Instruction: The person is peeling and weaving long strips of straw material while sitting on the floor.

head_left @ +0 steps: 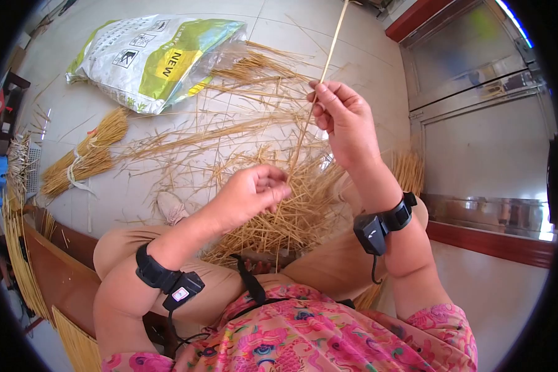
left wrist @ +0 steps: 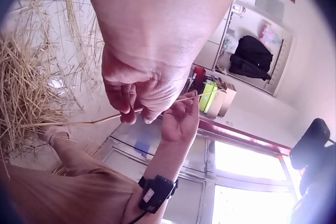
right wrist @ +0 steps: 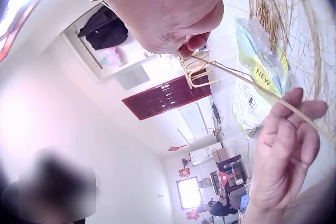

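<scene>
The thin, pale yellow straw stalk (head_left: 332, 46) looks brittle. It could kink or snap between the two grips if the hands bend it or pull unevenly. A slack pinch could also let it slip down into the loose heap of golden straw (head_left: 294, 214) on the lap, where it would be hard to pick out.

The left hand (head_left: 252, 193) has its fingers curled together, pinching the stalk's near end just above the heap. The right hand (head_left: 347, 121), farther and higher, clamps the stalk between thumb and fingertips.

The stalk's long axis runs steeply from near left to far right. Its free tip points away past the right hand and out of the top of the head view.
</scene>
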A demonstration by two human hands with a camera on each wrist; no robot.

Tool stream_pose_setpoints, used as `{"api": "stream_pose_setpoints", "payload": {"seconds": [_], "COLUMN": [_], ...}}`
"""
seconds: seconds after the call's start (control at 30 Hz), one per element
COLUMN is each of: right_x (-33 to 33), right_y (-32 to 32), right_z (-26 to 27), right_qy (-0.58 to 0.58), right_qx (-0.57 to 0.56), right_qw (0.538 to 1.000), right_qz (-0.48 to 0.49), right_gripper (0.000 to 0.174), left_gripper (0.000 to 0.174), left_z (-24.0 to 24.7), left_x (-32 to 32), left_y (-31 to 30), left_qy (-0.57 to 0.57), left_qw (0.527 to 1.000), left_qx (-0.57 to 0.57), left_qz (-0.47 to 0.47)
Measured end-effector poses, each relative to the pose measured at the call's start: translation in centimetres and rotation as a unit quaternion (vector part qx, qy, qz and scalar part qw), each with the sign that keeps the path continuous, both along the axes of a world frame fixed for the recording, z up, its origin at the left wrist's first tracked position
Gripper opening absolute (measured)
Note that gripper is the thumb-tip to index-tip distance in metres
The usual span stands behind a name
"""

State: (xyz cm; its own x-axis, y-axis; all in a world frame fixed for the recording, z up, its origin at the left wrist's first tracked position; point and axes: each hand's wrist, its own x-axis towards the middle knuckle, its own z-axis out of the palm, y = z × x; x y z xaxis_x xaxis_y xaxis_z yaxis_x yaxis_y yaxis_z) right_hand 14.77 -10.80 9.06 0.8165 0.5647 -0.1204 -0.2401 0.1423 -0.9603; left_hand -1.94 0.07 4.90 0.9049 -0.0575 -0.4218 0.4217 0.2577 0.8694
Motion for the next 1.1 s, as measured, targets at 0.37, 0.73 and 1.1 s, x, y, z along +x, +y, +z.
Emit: {"api": "stream_pose_setpoints", "payload": {"seconds": [0.37, 0.73, 1.1], "right_x": [-1.9, -3.4, -3.3], "right_y": [-1.0, -1.3, -1.4], "right_z": [0.3, -0.9, -1.4], "right_qy": [0.026, -0.047, 0.026], "right_qx": [-0.094, -0.163, -0.062], "right_qw": [0.986, 0.973, 0.992], "right_qz": [0.137, 0.153, 0.109], "right_gripper": [0.015, 0.011, 0.011], "left_gripper": [0.012, 0.011, 0.012], "left_z": [0.5, 0.3, 0.1], "left_x": [0.0, -0.1, 0.2], "left_y": [0.6, 0.0, -0.2], "left_qy": [-0.039, -0.011, -0.035], "left_qw": [0.995, 0.995, 0.992], "left_qx": [-0.026, -0.002, -0.003], "left_qz": [0.09, 0.099, 0.121]}}
